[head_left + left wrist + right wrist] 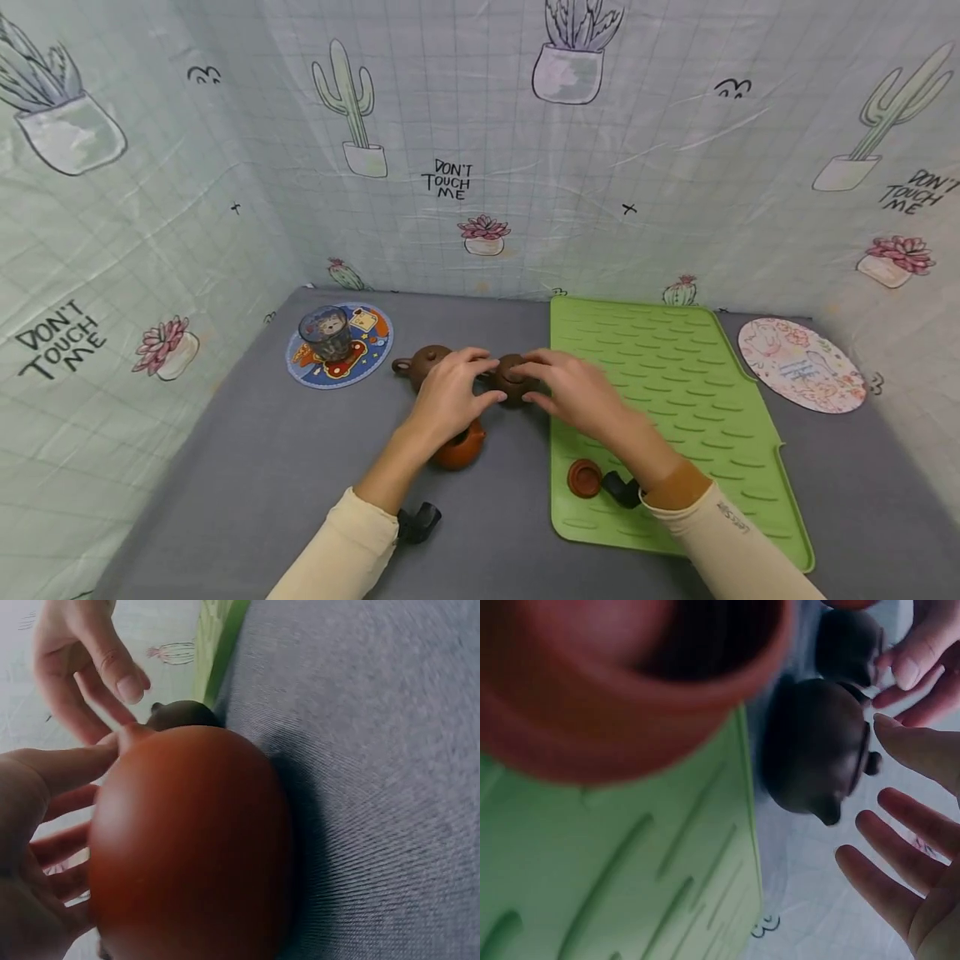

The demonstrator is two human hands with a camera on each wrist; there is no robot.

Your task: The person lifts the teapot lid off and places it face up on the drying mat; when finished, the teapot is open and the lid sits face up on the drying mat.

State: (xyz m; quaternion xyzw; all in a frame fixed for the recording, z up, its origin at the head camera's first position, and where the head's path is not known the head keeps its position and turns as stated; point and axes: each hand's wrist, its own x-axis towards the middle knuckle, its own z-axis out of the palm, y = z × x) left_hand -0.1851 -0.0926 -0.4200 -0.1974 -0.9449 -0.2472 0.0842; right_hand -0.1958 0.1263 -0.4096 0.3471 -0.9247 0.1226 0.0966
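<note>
A small dark brown lidded teapot (512,383) stands on the grey cloth between my hands. My left hand (453,387) is at its left side, with thumb and fingertips apart close to the handle end. From the other side my right hand (576,390) reaches over; the right wrist view shows its fingers (900,847) spread beside the lid knob and spout. A second brown teapot (426,360) sits behind my left hand, partly covered by it. Below my left wrist is an orange-brown lidless teapot (456,454), large in the left wrist view.
A green ridged mat (645,350) lies at the right, with a round reddish-brown lid (584,477) on its near left part. A glass (327,333) stands on a blue patterned coaster (375,329) at back left. A pink floral coaster (801,364) lies far right.
</note>
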